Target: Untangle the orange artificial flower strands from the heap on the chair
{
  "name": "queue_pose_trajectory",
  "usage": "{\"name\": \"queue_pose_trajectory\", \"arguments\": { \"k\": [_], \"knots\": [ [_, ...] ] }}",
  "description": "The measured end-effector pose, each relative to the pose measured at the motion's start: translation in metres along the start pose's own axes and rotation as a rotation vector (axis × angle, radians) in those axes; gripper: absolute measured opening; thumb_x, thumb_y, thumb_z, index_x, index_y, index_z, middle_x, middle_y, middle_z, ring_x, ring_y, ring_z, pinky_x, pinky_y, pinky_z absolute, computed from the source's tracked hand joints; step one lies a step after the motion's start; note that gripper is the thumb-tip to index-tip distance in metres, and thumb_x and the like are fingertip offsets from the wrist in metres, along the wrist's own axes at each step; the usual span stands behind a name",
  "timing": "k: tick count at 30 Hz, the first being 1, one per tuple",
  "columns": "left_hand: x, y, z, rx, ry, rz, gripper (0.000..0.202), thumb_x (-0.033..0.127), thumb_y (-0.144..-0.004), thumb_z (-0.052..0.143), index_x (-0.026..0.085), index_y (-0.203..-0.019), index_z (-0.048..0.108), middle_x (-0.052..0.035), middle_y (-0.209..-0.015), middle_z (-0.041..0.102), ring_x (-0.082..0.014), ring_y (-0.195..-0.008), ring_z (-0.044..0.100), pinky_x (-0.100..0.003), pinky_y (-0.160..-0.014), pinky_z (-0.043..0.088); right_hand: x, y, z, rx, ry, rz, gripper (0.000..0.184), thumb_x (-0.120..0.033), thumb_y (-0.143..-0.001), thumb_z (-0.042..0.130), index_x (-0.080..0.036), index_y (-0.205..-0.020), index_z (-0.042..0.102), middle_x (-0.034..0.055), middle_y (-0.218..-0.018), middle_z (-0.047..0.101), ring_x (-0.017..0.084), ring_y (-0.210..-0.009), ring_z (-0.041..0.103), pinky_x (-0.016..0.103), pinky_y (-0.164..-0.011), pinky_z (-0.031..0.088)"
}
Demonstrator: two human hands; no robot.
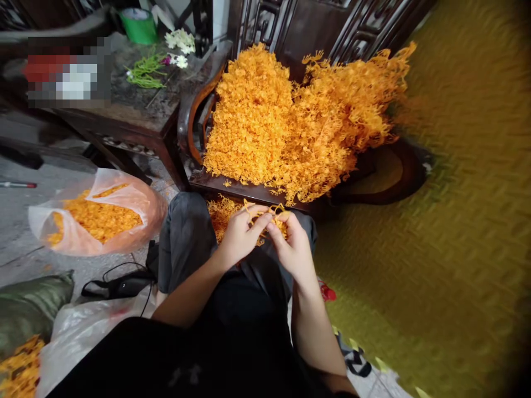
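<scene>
My left hand and my right hand meet over my lap, both pinching a small orange plastic sprig between their fingertips. More orange sprigs lie on my knees just beyond the hands. A big heap of the same orange sprigs fills the seat of a dark wooden chair directly in front of me.
A clear plastic bag of orange pieces lies on the floor at left. A dark wooden table behind it carries green stems, white flowers and a green tape roll. A yellow-green mat covers the right side. A black cable lies near my knee.
</scene>
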State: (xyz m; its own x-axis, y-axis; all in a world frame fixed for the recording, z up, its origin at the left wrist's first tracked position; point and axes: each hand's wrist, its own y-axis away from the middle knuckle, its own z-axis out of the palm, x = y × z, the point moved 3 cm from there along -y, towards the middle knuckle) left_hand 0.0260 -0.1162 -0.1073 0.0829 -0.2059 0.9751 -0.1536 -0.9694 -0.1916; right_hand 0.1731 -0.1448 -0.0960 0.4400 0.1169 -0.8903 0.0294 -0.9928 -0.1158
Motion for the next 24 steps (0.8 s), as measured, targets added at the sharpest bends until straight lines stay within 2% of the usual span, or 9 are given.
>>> {"name": "queue_pose_trajectory", "arguments": {
  "k": [3, 6, 9, 14, 18, 20, 22, 24],
  "knots": [
    [0.004, 0.0, 0.001, 0.043, -0.096, 0.028, 0.018, 0.03, -0.1, 0.057, 0.02, -0.093, 0.07, -0.0051, -0.094, 0.075, -0.0186, -0.09, 0.069, -0.03, -0.086, 0.051, -0.003, 0.0, 0.0, -0.002, 0.131, -0.045, 0.017, -0.039, -0.101, 0.059, -0.022, -0.102, 0.057, 0.0037, -0.094, 0.067, 0.018, -0.081, 0.064, 0.032, -0.076, 0.049],
    [0.005, 0.002, 0.0, 0.065, -0.115, 0.015, 0.016, 0.03, -0.1, 0.058, 0.02, -0.089, 0.066, -0.0025, -0.085, 0.072, -0.016, -0.078, 0.067, -0.027, -0.077, 0.048, -0.008, 0.004, 0.004, 0.026, 0.15, -0.09, 0.014, -0.036, -0.102, 0.058, -0.022, -0.103, 0.059, 0.0046, -0.096, 0.068, 0.019, -0.082, 0.065, 0.032, -0.076, 0.05],
    [0.0, 0.002, 0.0, 0.089, -0.037, -0.006, 0.023, 0.033, -0.1, 0.057, 0.02, -0.081, 0.059, -0.0001, -0.074, 0.064, -0.0134, -0.068, 0.059, -0.026, -0.067, 0.042, -0.014, 0.009, 0.01, 0.1, 0.09, -0.106, 0.014, -0.035, -0.1, 0.062, -0.022, -0.095, 0.059, 0.0029, -0.089, 0.067, 0.018, -0.08, 0.064, 0.031, -0.075, 0.05],
    [-0.003, 0.0, 0.002, 0.084, 0.262, -0.095, 0.039, 0.044, -0.098, 0.059, 0.019, -0.07, 0.052, 0.0025, -0.066, 0.05, -0.0109, -0.061, 0.046, -0.026, -0.061, 0.037, -0.02, 0.015, 0.016, 0.173, -0.062, -0.031, 0.018, -0.035, -0.097, 0.067, -0.021, -0.089, 0.058, 0.0018, -0.087, 0.067, 0.016, -0.077, 0.062, 0.03, -0.072, 0.049],
    [0.002, -0.004, -0.004, 0.073, 0.272, -0.08, 0.047, 0.046, -0.095, 0.064, 0.018, -0.06, 0.049, 0.0034, -0.06, 0.045, -0.0096, -0.057, 0.041, -0.027, -0.058, 0.034, -0.026, 0.02, 0.019, 0.166, -0.231, 0.04, 0.021, -0.035, -0.095, 0.071, -0.021, -0.087, 0.057, 0.0009, -0.082, 0.064, 0.013, -0.068, 0.058, 0.027, -0.062, 0.047],
    [-0.001, -0.009, -0.015, 0.147, 0.293, -0.087, 0.047, 0.046, -0.093, 0.068, 0.018, -0.059, 0.05, 0.0038, -0.058, 0.045, -0.0088, -0.055, 0.041, -0.026, -0.056, 0.033, -0.035, 0.027, 0.017, 0.161, -0.36, 0.05, 0.021, -0.031, -0.094, 0.071, -0.021, -0.085, 0.056, -0.0013, -0.077, 0.06, 0.01, -0.059, 0.052, 0.024, -0.052, 0.042],
    [-0.01, -0.013, -0.031, 0.319, 0.363, -0.138, 0.046, 0.049, -0.088, 0.073, 0.019, -0.062, 0.051, 0.0058, -0.055, 0.042, -0.0074, -0.05, 0.036, -0.025, -0.051, 0.029, -0.045, 0.035, 0.008, 0.206, -0.503, 0.033, 0.019, -0.024, -0.095, 0.07, -0.021, -0.085, 0.054, -0.0032, -0.073, 0.057, 0.007, -0.051, 0.046, 0.02, -0.045, 0.035],
    [-0.019, -0.016, -0.043, 0.46, 0.447, -0.211, 0.046, 0.052, -0.083, 0.078, 0.019, -0.064, 0.052, 0.0083, -0.052, 0.036, -0.006, -0.045, 0.03, -0.024, -0.045, 0.023, -0.05, 0.042, -0.002, 0.213, -0.618, 0.017, 0.014, -0.016, -0.096, 0.067, -0.021, -0.089, 0.056, -0.0037, -0.073, 0.058, 0.005, -0.048, 0.046, 0.018, -0.042, 0.035]
  ]
}}
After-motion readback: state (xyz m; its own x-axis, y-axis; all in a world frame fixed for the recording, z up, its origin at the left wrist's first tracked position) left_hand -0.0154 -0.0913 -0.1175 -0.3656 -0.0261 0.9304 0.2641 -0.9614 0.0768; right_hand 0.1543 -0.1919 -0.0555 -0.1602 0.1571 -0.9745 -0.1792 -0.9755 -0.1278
